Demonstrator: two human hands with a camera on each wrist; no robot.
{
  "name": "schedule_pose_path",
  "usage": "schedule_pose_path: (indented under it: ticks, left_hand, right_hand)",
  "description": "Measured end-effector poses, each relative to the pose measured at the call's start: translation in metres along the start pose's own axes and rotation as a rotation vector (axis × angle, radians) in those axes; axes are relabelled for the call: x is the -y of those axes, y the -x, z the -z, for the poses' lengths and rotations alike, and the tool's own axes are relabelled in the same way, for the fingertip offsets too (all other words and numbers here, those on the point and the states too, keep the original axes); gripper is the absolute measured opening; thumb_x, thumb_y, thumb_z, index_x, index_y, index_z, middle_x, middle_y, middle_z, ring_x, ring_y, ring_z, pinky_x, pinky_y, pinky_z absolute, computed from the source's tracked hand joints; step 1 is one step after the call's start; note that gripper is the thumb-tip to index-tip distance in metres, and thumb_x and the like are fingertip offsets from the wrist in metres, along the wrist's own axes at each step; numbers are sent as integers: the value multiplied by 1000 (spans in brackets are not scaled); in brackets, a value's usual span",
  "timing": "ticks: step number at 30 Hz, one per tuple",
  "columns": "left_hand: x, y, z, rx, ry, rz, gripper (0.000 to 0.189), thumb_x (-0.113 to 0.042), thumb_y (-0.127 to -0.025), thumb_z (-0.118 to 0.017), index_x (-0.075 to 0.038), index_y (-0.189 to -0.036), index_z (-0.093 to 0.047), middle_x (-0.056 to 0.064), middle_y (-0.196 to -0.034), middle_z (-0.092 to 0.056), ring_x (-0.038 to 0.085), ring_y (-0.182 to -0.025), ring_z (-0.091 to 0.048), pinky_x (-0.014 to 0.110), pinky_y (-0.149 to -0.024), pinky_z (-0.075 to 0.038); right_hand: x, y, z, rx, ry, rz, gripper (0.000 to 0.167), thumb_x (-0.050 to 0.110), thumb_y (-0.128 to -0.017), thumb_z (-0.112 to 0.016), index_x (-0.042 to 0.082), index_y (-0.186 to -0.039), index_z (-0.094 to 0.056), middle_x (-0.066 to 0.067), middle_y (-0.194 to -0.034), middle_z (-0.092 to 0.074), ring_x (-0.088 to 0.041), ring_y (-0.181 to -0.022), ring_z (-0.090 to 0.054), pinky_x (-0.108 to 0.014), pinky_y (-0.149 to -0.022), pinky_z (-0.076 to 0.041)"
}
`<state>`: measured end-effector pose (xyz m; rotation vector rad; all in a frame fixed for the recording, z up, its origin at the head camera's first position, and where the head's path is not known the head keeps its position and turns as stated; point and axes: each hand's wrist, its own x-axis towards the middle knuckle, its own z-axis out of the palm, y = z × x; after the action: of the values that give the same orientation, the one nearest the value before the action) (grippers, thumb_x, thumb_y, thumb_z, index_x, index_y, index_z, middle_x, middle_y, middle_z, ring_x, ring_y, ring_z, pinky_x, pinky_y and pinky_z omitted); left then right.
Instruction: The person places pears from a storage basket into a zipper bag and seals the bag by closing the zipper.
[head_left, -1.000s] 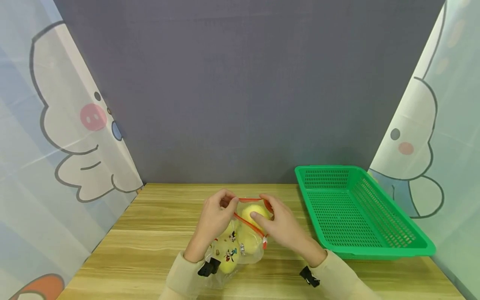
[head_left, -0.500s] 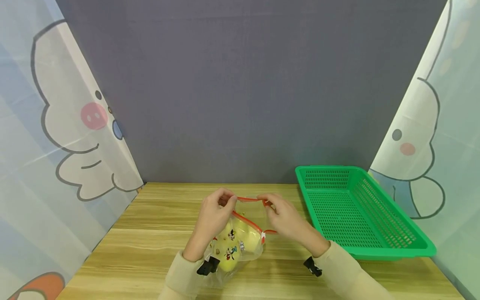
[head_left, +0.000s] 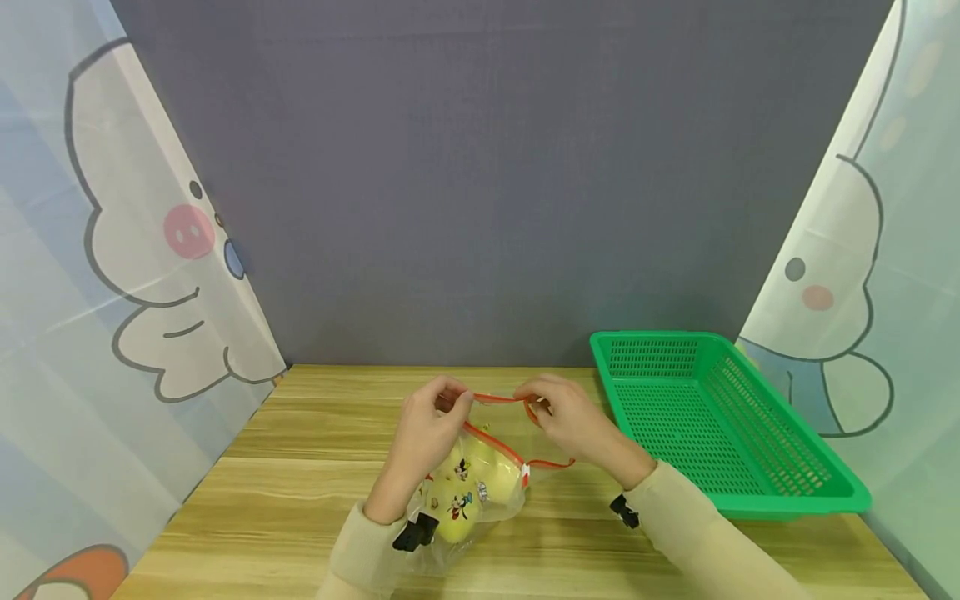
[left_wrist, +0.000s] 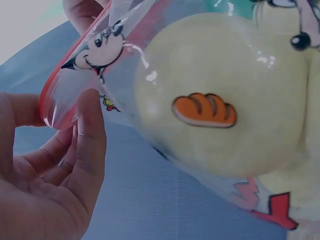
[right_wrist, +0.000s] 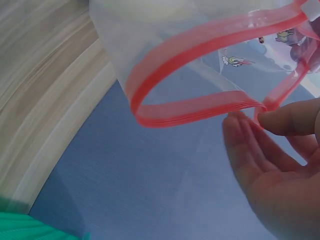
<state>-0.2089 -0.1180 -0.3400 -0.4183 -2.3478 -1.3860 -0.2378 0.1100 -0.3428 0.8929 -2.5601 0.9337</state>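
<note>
A clear zip bag (head_left: 480, 515) with cartoon prints and a red zip edge lies on the wooden table (head_left: 315, 483), its mouth spread wide. Inside are smooth, pale yellow round things (left_wrist: 215, 150); their kind is unclear. My left hand (head_left: 429, 425) pinches the left corner of the mouth between thumb and fingers. Across from it, my right hand (head_left: 573, 421) pinches the far edge of the red zip between thumb and fingertips, as the right wrist view shows. A white zip slider (head_left: 525, 472) sits on the near edge. The bag's prints partly hide its contents.
A green plastic basket (head_left: 750, 503) with slotted walls stands on the right of the table, close beside my right forearm. A dark grey panel (head_left: 465, 183) rises behind the table. Printed curtains (head_left: 150, 333) hang at both sides.
A yellow round thing at the bag's mouth, under my right thumb, has gone down into the bag. My right hand has shifted to the red edge, and the mouth's right side stretches wider.
</note>
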Motion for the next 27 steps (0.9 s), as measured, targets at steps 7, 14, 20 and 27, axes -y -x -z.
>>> schedule_pose_path:
  ticks: [7,14,20,27]
  left_hand:
    - [-3,1,1,35,-4,10,5,-18,-98,-69,-14,-98,-72,-4,-87,-68,12,-77,-62,33,-70,-53]
    - [-9,4,2,26,-28,10,12,-22,-100,-67,-12,-103,-71,-4,-86,-66,12,-77,-61,32,-73,-53]
    - [-9,4,0,-211,-143,-278,3,-4,-96,-67,-5,-94,-68,1,-79,-58,10,-66,-54,25,-58,-49]
    - [-17,16,-11,-284,-283,-685,6,1,-90,-61,-3,-89,-66,4,-80,-60,14,-66,-58,23,-58,-51]
  right_hand:
    - [-4,-3,-1,-10,-9,27,20,-7,-91,-66,7,-102,-75,-3,-107,-71,-16,-90,-66,-30,-75,-56]
    - [-5,-5,1,-2,10,16,16,-4,-91,-69,7,-100,-76,-2,-104,-71,-16,-89,-67,-30,-74,-56]
    - [-5,-5,2,34,14,-13,16,-3,-94,-68,9,-101,-75,-1,-102,-71,-16,-88,-67,-28,-73,-56]
    - [-5,-5,4,29,52,8,15,-3,-93,-69,9,-100,-76,-1,-100,-72,-15,-87,-67,-27,-71,-56]
